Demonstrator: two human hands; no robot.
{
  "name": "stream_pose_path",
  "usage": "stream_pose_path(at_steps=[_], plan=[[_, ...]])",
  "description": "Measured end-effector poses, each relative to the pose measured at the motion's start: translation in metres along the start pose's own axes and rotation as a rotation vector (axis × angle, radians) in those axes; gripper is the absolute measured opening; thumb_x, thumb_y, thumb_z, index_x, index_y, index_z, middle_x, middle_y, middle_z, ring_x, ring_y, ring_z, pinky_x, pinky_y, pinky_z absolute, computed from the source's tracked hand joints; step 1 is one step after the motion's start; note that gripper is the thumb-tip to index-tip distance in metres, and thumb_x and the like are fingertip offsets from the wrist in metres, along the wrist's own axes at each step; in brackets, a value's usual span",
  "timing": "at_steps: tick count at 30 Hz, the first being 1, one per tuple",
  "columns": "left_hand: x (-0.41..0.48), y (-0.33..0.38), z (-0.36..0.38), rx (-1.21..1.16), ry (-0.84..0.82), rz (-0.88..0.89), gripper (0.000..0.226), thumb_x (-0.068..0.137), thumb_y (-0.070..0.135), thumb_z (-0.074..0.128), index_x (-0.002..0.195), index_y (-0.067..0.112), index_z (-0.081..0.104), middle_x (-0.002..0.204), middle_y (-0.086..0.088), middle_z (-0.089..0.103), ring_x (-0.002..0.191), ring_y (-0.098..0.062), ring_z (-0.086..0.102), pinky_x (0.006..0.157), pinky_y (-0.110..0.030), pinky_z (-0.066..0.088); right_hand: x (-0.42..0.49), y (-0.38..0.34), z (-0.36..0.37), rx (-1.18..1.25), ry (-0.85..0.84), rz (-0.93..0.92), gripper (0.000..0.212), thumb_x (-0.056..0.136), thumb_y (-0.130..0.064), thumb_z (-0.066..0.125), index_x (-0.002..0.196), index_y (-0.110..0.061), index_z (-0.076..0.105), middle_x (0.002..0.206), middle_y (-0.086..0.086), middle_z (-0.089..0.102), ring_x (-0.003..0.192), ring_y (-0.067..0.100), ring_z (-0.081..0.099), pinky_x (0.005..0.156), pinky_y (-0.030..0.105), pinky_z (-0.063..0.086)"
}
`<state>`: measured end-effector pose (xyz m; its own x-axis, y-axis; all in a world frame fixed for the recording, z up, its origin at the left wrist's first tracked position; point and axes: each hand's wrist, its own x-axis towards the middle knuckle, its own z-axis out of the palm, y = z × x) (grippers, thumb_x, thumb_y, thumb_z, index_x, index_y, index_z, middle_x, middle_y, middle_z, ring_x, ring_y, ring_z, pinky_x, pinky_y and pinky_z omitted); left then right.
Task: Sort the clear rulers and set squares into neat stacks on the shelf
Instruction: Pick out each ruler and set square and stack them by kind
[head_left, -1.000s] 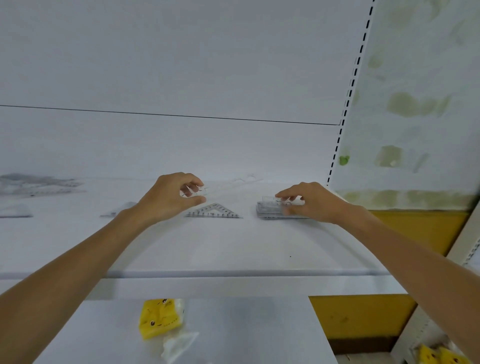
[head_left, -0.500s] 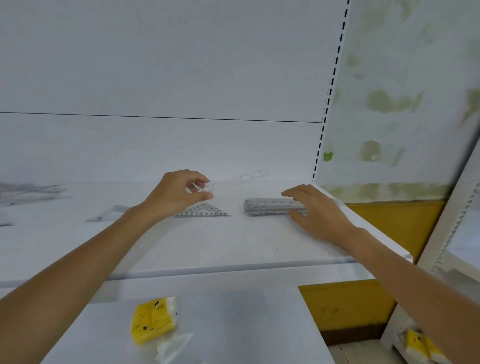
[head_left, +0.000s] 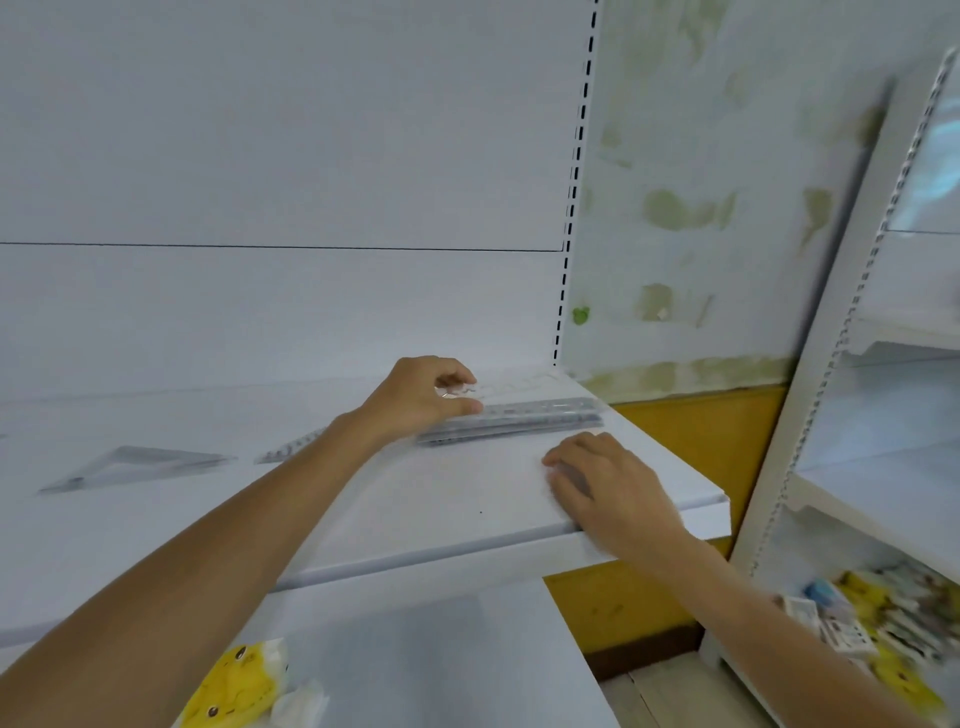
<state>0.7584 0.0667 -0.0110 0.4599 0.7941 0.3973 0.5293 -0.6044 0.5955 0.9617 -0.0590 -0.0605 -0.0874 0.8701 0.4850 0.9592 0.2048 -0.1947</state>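
A stack of clear rulers (head_left: 524, 418) lies near the right end of the white shelf (head_left: 363, 493). My left hand (head_left: 423, 397) pinches one clear ruler (head_left: 511, 385) by its left end and holds it just above and behind the stack. My right hand (head_left: 605, 480) is in front of the stack, fingers loosely curled on the shelf, holding nothing. A clear set square (head_left: 140, 465) lies flat at the shelf's left. Another set square (head_left: 293, 446) is half hidden behind my left forearm.
The shelf ends at its right edge (head_left: 722, 501) beside a yellow and pale wall. A second white shelving unit (head_left: 852, 364) stands to the right with small packs on a low shelf. A yellow plush pack (head_left: 234, 686) lies on the lower shelf.
My left hand has carried the clear ruler to the right, over the stack. My right hand has let go of the stack and drawn back toward the shelf's front edge. The view has swung right.
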Motion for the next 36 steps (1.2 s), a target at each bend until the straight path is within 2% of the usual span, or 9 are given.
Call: stream_pose_path(at_steps=[10, 16, 20, 24, 28, 32, 36], plan=[[0.025, 0.0, 0.024, 0.114, -0.11, 0.021, 0.035, 0.072, 0.039, 0.075, 0.103, 0.024, 0.066, 0.101, 0.007, 0.062, 0.091, -0.005, 0.054, 0.069, -0.007, 0.036, 0.0, 0.001, 0.002, 0.0, 0.019, 0.014, 0.029, 0.095, -0.031, 0.038, 0.114, -0.024, 0.058, 0.117, -0.01, 0.057, 0.107, 0.011, 0.047, 0.089, 0.025, 0.039], [0.03, -0.003, 0.026, 0.085, -0.142, -0.007, 0.036, 0.072, 0.039, 0.075, 0.103, 0.022, 0.067, 0.101, 0.006, 0.064, 0.094, -0.007, 0.057, 0.081, -0.017, 0.041, 0.002, 0.003, 0.004, -0.002, 0.02, 0.019, 0.029, 0.095, -0.033, 0.036, 0.114, -0.026, 0.057, 0.118, -0.012, 0.056, 0.107, 0.009, 0.046, 0.089, 0.024, 0.038], [0.027, -0.005, 0.022, 0.089, -0.144, -0.027, 0.042, 0.072, 0.045, 0.073, 0.106, 0.021, 0.065, 0.1, 0.006, 0.064, 0.094, -0.006, 0.059, 0.081, -0.017, 0.041, 0.002, 0.003, 0.003, 0.012, 0.028, 0.022, 0.028, 0.094, -0.031, 0.039, 0.113, -0.025, 0.059, 0.116, -0.011, 0.057, 0.107, 0.01, 0.047, 0.087, 0.024, 0.038], [0.015, -0.005, 0.013, 0.087, -0.066, -0.029, 0.041, 0.078, 0.047, 0.067, 0.109, 0.02, 0.063, 0.1, 0.011, 0.059, 0.094, -0.005, 0.055, 0.08, -0.018, 0.038, 0.006, 0.006, 0.001, 0.017, -0.032, 0.034, 0.026, 0.092, -0.031, 0.043, 0.111, -0.027, 0.06, 0.117, -0.013, 0.057, 0.107, 0.008, 0.047, 0.082, 0.02, 0.034], [-0.009, -0.011, -0.019, 0.081, 0.027, -0.031, 0.028, 0.078, 0.049, 0.064, 0.096, 0.027, 0.066, 0.093, 0.016, 0.06, 0.091, -0.004, 0.057, 0.081, -0.025, 0.045, 0.016, 0.001, -0.003, 0.187, 0.032, 0.158, 0.017, 0.087, -0.025, 0.054, 0.101, -0.023, 0.065, 0.101, -0.008, 0.066, 0.093, 0.009, 0.057, 0.078, 0.024, 0.043], [-0.05, -0.032, -0.07, 0.141, 0.078, -0.114, 0.023, 0.077, 0.048, 0.066, 0.093, 0.031, 0.065, 0.093, 0.011, 0.063, 0.085, -0.005, 0.06, 0.081, -0.029, 0.05, 0.052, -0.04, -0.005, 0.315, 0.153, 0.05, 0.015, 0.085, -0.013, 0.059, 0.098, -0.014, 0.066, 0.088, -0.002, 0.066, 0.082, 0.012, 0.058, 0.081, 0.028, 0.048], [-0.113, -0.062, -0.131, 0.201, 0.201, -0.214, 0.015, 0.079, 0.04, 0.067, 0.091, 0.033, 0.063, 0.089, 0.014, 0.063, 0.083, -0.006, 0.061, 0.077, -0.027, 0.049, 0.108, -0.123, 0.003, 0.472, 0.171, -0.088, 0.015, 0.083, -0.008, 0.057, 0.095, -0.012, 0.066, 0.075, -0.005, 0.062, 0.073, 0.012, 0.058, 0.078, 0.03, 0.05]])
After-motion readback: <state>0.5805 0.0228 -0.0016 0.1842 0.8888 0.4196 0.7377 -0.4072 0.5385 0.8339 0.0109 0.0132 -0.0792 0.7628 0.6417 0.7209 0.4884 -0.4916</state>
